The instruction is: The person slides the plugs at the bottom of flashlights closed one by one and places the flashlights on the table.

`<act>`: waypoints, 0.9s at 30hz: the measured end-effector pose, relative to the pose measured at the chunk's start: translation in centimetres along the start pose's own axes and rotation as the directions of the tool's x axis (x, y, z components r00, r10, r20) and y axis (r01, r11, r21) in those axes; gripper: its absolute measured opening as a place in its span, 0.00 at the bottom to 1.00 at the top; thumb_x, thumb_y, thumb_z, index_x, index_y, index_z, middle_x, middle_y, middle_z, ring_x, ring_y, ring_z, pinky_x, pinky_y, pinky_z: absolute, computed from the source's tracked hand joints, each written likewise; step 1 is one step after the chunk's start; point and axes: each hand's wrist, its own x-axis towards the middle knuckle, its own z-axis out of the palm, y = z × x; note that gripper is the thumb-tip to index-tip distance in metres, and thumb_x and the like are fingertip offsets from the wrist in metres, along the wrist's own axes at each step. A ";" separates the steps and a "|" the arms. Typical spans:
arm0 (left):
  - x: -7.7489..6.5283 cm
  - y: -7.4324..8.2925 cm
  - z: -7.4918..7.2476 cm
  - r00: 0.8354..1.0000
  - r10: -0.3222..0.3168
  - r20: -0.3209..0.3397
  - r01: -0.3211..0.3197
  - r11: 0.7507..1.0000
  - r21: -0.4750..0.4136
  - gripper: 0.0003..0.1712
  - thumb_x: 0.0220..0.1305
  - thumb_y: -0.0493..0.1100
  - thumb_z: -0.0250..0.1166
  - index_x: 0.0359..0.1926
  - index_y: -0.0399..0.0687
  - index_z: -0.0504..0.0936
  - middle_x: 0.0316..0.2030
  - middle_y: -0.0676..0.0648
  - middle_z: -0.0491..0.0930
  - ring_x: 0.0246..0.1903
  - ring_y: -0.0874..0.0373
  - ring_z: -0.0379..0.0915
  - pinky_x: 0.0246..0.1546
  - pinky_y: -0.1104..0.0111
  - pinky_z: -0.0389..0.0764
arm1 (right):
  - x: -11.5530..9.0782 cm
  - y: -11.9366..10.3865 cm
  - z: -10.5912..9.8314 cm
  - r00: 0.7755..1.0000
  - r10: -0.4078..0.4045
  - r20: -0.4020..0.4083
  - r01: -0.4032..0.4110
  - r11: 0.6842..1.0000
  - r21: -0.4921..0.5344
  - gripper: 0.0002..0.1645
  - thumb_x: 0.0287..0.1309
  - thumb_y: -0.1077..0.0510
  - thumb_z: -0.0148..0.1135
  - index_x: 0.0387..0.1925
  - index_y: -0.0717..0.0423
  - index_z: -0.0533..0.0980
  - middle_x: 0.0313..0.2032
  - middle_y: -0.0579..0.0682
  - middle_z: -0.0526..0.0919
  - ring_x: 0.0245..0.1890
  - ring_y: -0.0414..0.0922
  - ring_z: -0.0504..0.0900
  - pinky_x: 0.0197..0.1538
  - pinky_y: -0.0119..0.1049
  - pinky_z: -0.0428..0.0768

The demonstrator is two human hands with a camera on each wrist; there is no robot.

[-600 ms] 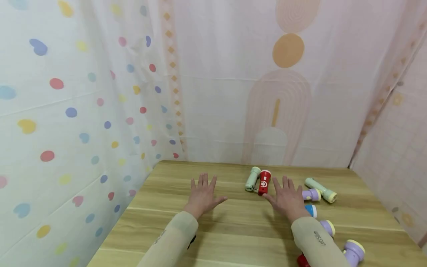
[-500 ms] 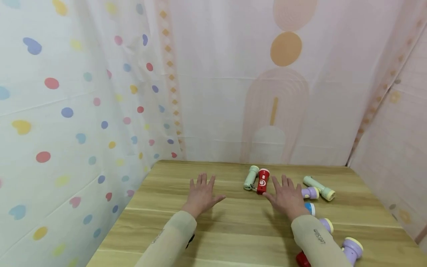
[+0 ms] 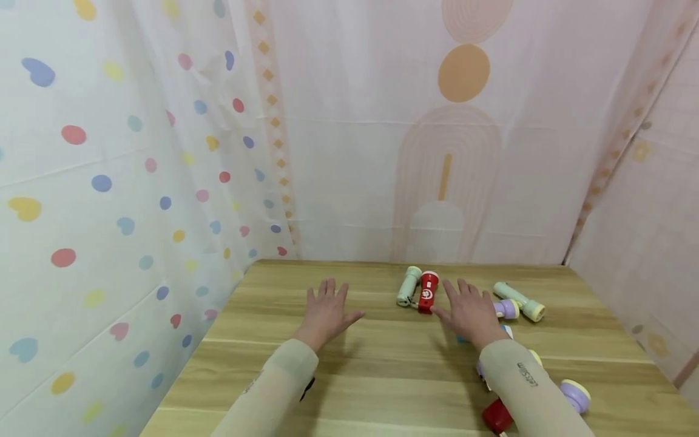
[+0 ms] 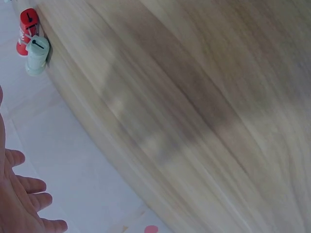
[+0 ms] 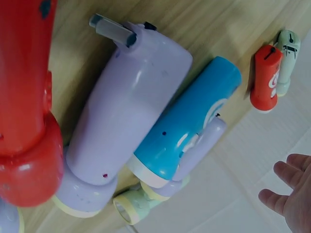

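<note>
The left grip [image 3: 323,317] hangs over the light wood-grain desk [image 3: 393,376] with its fingers and thumb spread, holding nothing; the right grip [image 3: 468,314] is spread likewise and holds nothing. Just left of the right grip's fingers lies a red plastic flashlight with a white emblem [image 3: 428,292], and close on its left a slim pale-green plastic flashlight [image 3: 409,286], the nearest one to the left grip, well off to that grip's right. Just right of the right grip are a small lilac flashlight with a cream rim [image 3: 508,309] and, beyond it, a long pale-green flashlight with a cream rim [image 3: 516,297]. A blue cylindrical flashlight [image 5: 189,121] lies partly hidden below the right grip. Behind that grip, towards the person, come a thick lilac flashlight with a clear loop [image 5: 129,107], a glossy red flashlight [image 3: 497,416] beside the beige sleeve [image 3: 524,388], and another lilac flashlight [image 3: 576,396] farther right.
</note>
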 end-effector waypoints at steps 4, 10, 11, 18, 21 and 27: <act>0.3 -0.4 -0.4 1.000 -0.012 -0.016 0.012 1.000 0.016 0.46 0.65 0.72 0.55 0.70 0.44 0.67 0.66 0.31 0.63 0.68 0.36 0.55 0.63 0.36 0.58 | 0.3 0.0 -0.5 1.000 -0.024 0.001 0.024 1.000 0.001 0.43 0.67 0.33 0.53 0.71 0.57 0.63 0.64 0.68 0.67 0.60 0.67 0.70 0.58 0.68 0.66; 0.3 -0.7 -1.3 0.999 -0.020 0.029 0.020 1.000 -0.003 0.45 0.66 0.71 0.55 0.70 0.42 0.67 0.68 0.30 0.61 0.69 0.35 0.54 0.63 0.36 0.56 | 0.4 0.3 -1.6 0.998 -0.062 0.015 0.063 0.997 -0.037 0.41 0.67 0.35 0.54 0.70 0.57 0.65 0.62 0.69 0.70 0.58 0.67 0.72 0.55 0.67 0.68; 0.3 -0.7 -1.4 0.999 -0.020 0.033 0.020 1.000 -0.001 0.45 0.66 0.70 0.55 0.70 0.42 0.67 0.68 0.30 0.61 0.69 0.35 0.54 0.64 0.36 0.56 | 0.5 0.4 -1.8 0.998 -0.068 0.020 0.068 0.997 -0.044 0.41 0.67 0.35 0.54 0.70 0.57 0.65 0.62 0.69 0.70 0.58 0.66 0.73 0.55 0.67 0.69; 0.2 -0.6 -1.9 0.999 0.000 0.032 -0.001 0.999 0.033 0.42 0.66 0.67 0.59 0.67 0.42 0.69 0.62 0.32 0.68 0.65 0.37 0.62 0.60 0.39 0.65 | 0.4 1.1 -2.4 0.994 -0.091 0.057 0.095 0.994 -0.054 0.40 0.67 0.36 0.55 0.70 0.57 0.65 0.61 0.67 0.72 0.58 0.66 0.73 0.56 0.63 0.71; 0.2 -0.4 -2.1 0.999 0.004 0.048 -0.005 1.000 0.024 0.42 0.66 0.67 0.60 0.68 0.42 0.69 0.61 0.33 0.69 0.64 0.37 0.63 0.59 0.40 0.66 | 0.2 1.5 -2.3 0.992 -0.094 0.088 0.099 0.993 -0.058 0.40 0.67 0.37 0.55 0.70 0.57 0.65 0.61 0.67 0.72 0.58 0.66 0.73 0.57 0.63 0.70; 0.2 -0.2 -2.0 0.993 -0.002 0.117 0.002 1.000 0.000 0.42 0.65 0.66 0.60 0.69 0.43 0.68 0.63 0.34 0.69 0.64 0.38 0.63 0.60 0.42 0.67 | -0.3 2.1 -2.2 0.985 -0.122 0.118 0.131 0.989 -0.074 0.39 0.66 0.38 0.58 0.69 0.58 0.67 0.60 0.67 0.73 0.57 0.65 0.74 0.56 0.62 0.72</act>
